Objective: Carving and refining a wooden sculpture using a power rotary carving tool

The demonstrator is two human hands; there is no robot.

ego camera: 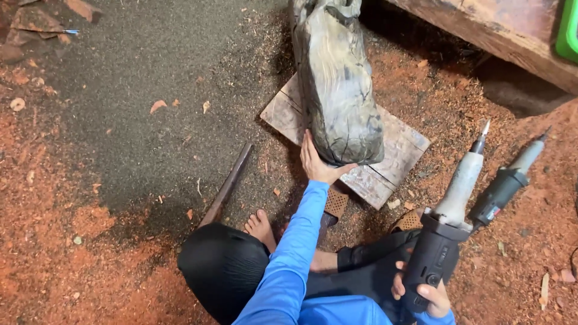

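Head view, nearest first
Blue sleeves: both arms wear them, rising from 6 o'clock at the bottom edge.
Knee: in black cloth, at 7 o'clock, with a bare foot just beyond it on the floor.
Right hand: at 5 o'clock, fingers wrapped tight round the black body of a die grinder.
Die grinder: its pale grey neck slants up toward 1 o'clock and ends in a pointed bit, held clear of the carving.
Second grinder: dark green and grey, lying on the floor just right of the held one, pointing the same way; nobody holds it.
Left hand: near the centre, fingers spread, palm pressed flat against the lower left end of the dark wood carving; it grips nothing.
Dark wood carving: long, grey-black block running from the centre up to 12 o'clock, its near end resting on a wooden board.
Wooden board: flat, pale, turned cornerwise, lying on the floor.
Metal rod: at 8 o'clock of the board, lying slantwise, apart from the left hand.
Floor: dark in the middle, covered with reddish sawdust and chips round it.
Timber beam: at 1 o'clock, along the top right.
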